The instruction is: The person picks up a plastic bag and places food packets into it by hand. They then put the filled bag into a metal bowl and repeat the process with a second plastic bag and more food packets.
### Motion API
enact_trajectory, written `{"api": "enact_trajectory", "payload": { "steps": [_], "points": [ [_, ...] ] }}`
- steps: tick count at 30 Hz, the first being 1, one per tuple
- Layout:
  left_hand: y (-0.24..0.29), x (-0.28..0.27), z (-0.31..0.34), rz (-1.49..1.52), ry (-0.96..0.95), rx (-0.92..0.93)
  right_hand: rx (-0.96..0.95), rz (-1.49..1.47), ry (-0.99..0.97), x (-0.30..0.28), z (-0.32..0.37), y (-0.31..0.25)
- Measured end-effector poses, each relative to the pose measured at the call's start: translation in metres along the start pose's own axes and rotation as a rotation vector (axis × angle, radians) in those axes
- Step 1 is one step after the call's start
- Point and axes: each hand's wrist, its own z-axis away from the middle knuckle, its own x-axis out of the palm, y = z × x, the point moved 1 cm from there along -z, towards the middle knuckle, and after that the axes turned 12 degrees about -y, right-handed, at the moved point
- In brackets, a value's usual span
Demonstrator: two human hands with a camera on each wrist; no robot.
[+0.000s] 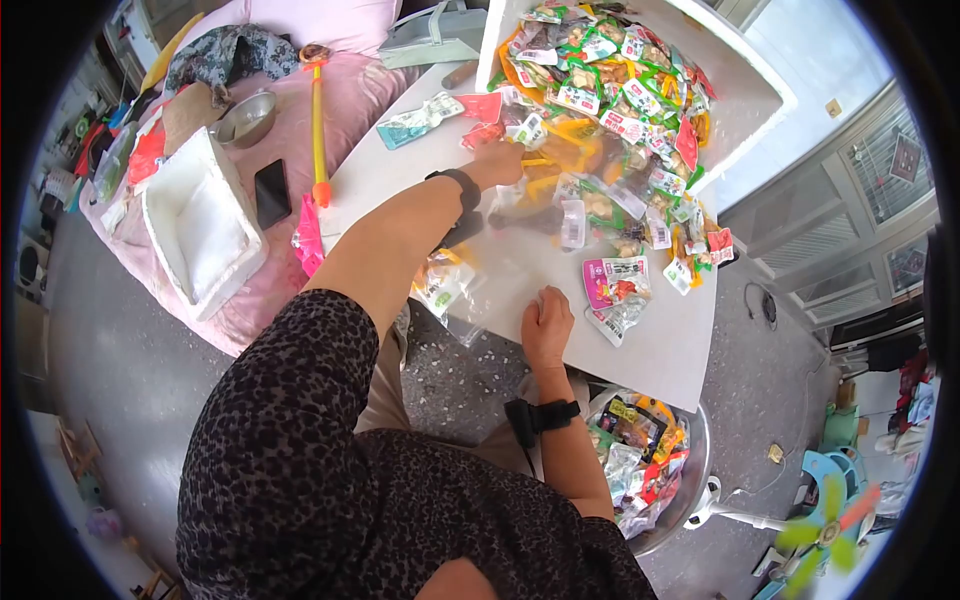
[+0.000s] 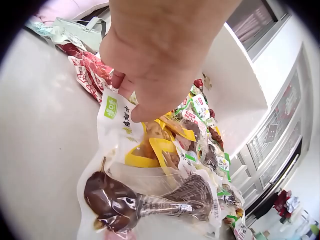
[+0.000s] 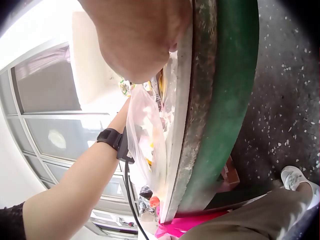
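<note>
My left hand (image 1: 497,166) reaches over the table to the near side of the snack packet pile (image 1: 620,90). In the left wrist view its thumb and fingers pinch the white top of a clear snack packet (image 2: 117,202) with a dark brown, drumstick-like piece inside. Yellow-edged packets (image 2: 162,147) lie right behind it. My right hand (image 1: 547,328) rests at the table's near edge, fingers loosely curled. Near it lie a pink-and-white packet (image 1: 616,281) and, to the left, a clear plastic bag (image 1: 445,285).
A tipped white foam box (image 1: 745,95) holds the pile, which spills onto the table (image 1: 670,345). Under the right edge stands a metal basin (image 1: 700,470) full of packets. On the pink bed at left are a foam lid (image 1: 190,225), a phone (image 1: 272,194) and a bowl (image 1: 246,120).
</note>
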Motion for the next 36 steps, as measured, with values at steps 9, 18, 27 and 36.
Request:
{"api": "enact_trajectory", "payload": {
  "steps": [9, 18, 27, 36],
  "points": [
    [-0.02, -0.011, 0.015, 0.391, -0.009, 0.174, -0.023, -0.018, 0.066, 0.002, 0.002, 0.002],
    [-0.019, -0.001, 0.125, 1.512, 0.055, 0.418, -0.08, -0.064, 0.126, 0.003, 0.002, 0.008],
    [0.063, 0.068, 0.262, 1.613, 0.208, 0.232, 0.448, -1.524, -0.324, -0.038, 0.039, -0.057],
    [0.073, 0.095, 0.289, 1.083, 0.052, 0.27, 0.371, -1.596, -0.116, -0.049, 0.076, -0.049]
  ]
}}
